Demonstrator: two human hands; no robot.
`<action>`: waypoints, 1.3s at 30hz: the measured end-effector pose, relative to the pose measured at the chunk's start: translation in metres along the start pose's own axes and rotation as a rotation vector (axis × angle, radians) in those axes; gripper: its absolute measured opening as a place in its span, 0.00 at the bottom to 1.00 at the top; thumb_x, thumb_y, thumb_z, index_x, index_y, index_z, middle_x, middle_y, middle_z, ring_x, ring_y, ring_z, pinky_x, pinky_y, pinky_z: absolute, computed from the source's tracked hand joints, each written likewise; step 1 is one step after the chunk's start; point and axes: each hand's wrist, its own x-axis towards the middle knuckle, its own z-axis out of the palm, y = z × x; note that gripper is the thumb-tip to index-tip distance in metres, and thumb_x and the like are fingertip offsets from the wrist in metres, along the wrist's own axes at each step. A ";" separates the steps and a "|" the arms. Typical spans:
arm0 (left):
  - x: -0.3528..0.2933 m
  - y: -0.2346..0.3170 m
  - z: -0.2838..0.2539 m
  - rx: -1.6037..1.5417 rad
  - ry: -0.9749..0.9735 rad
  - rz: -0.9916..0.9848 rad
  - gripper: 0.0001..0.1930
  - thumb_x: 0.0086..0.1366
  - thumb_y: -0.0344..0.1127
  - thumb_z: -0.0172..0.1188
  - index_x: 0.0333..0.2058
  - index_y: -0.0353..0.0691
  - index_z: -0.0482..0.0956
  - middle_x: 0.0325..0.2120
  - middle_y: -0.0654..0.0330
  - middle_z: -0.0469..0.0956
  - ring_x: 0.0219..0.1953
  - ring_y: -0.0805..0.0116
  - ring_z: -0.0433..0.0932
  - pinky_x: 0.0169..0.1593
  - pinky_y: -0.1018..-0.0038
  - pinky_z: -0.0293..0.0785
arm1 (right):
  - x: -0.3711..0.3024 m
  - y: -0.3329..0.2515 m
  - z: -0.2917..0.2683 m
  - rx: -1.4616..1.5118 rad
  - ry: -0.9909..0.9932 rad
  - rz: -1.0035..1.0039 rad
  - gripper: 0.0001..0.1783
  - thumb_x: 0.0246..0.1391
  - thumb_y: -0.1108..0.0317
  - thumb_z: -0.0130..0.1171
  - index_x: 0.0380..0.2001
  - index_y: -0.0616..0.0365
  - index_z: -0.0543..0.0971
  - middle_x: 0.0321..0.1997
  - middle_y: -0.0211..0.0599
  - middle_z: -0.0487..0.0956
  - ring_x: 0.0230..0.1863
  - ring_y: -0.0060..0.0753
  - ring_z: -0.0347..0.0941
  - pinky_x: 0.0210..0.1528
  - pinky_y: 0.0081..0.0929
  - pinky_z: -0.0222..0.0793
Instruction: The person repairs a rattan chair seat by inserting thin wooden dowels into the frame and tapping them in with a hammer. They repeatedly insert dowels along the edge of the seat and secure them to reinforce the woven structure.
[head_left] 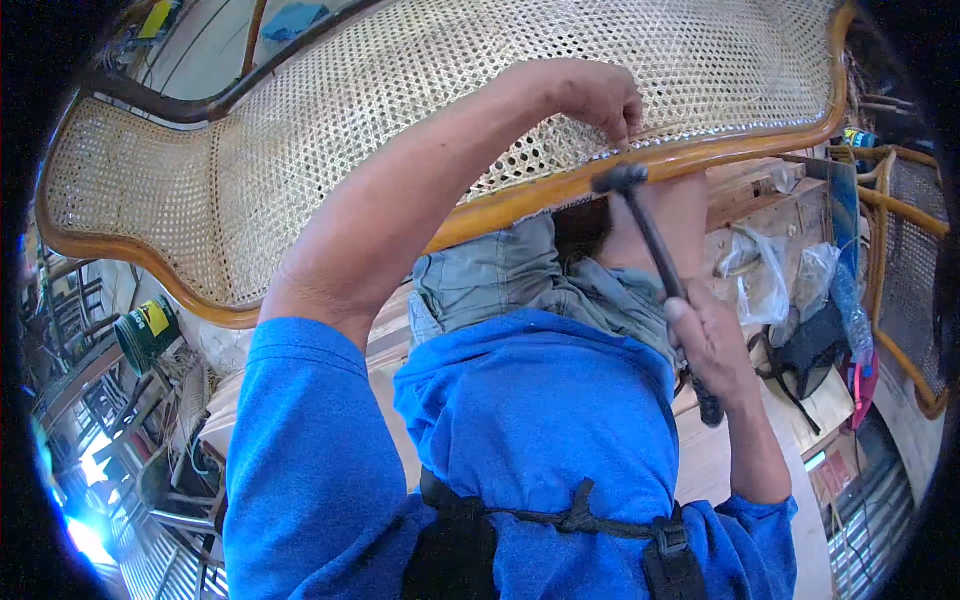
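Cane panel: A broad sheet of pale open weave (330, 120) spreads across the upper part of the view, lying inside a wooden surround in front of a seated person.
Wooden frame: The glossy golden-brown rim (520, 203) curves around the weave, its near edge passing over the person's legs.
Blue shirt: A person in a short-sleeved top (540, 410), crossed by dark straps with a buckle, leans over the work with both forearms bare.
Grey-green shorts: The garment (490, 285) shows between the shirt and the near rim.
Side chair: A second piece of cane furniture (910, 280), with darker weave, stands at the far right.
Hammer: The dark tool (655, 235) slants upward from the right hand, its head overlapping the near rim in view; whether it touches the wood cannot be told.
Right hand: Fingers wrap the lower half of the hammer's handle in a firm grasp (708, 340).
Left hand: Bent at the wrist, it points bunched fingers down at the seam of cane and rim (605, 100); whether they pinch anything is hidden.
Plastic bags: Clear, crumpled ones (755, 275) lie beyond the right hand.
Green can: A container with a yellow patch (148, 335) sits at left, below the frame's corner.
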 end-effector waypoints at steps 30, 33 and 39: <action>-0.002 -0.004 0.001 -0.046 -0.007 -0.074 0.13 0.47 0.39 0.65 0.29 0.36 0.80 0.19 0.65 0.76 0.23 0.76 0.71 0.29 0.74 0.68 | 0.036 -0.002 0.026 -0.176 0.267 -0.216 0.14 0.58 0.60 0.48 0.31 0.62 0.69 0.19 0.47 0.68 0.21 0.45 0.66 0.26 0.36 0.62; -0.009 -0.004 0.005 -0.126 -0.009 -0.048 0.11 0.48 0.37 0.63 0.29 0.37 0.79 0.19 0.66 0.76 0.23 0.77 0.71 0.29 0.76 0.68 | 0.036 0.004 0.032 -0.176 0.279 -0.179 0.14 0.58 0.61 0.48 0.29 0.62 0.68 0.20 0.50 0.69 0.22 0.54 0.67 0.27 0.39 0.63; -0.002 -0.015 0.004 0.005 0.032 -0.001 0.11 0.50 0.39 0.62 0.29 0.37 0.79 0.18 0.69 0.74 0.23 0.78 0.69 0.28 0.77 0.67 | 0.031 -0.009 0.022 -0.105 0.325 -0.186 0.14 0.58 0.61 0.49 0.30 0.63 0.69 0.19 0.51 0.70 0.22 0.55 0.67 0.26 0.39 0.63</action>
